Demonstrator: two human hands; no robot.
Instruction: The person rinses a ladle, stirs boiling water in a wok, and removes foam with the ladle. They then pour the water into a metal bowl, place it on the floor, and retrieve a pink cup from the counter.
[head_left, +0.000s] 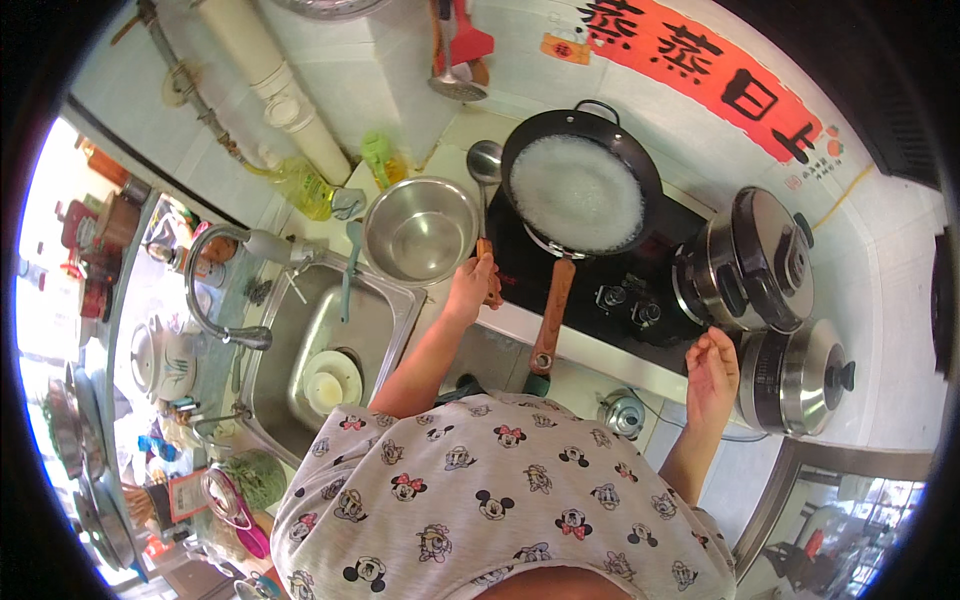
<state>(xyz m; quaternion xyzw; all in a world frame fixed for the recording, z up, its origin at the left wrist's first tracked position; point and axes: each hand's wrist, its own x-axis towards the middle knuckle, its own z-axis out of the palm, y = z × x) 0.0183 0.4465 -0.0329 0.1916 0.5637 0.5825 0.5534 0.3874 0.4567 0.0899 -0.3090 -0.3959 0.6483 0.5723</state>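
Observation:
My left hand (471, 289) is closed around the wooden handle of a metal ladle (485, 163), whose bowl lies between a steel bowl and the wok. The steel bowl (420, 231) stands just left of that hand, with a little light on its bare bottom. A black wok (656, 180) with a wooden handle holds whitish, bubbly liquid (577, 193) and sits on a black glass cooktop (517, 270). My right hand (712, 371) is raised at the cooktop's front right edge, fingers bent, near a steel pressure cooker (720, 262); nothing shows in it.
At the left is a steel sink (300, 315) with white dishes and a curved faucet (196, 277). A blue-grey spatula (349, 277) lies across its rim. Another lidded steel pot (795, 382) stands at the right. Yellow bottles (304, 187) stand near the back wall, below hanging utensils (457, 75).

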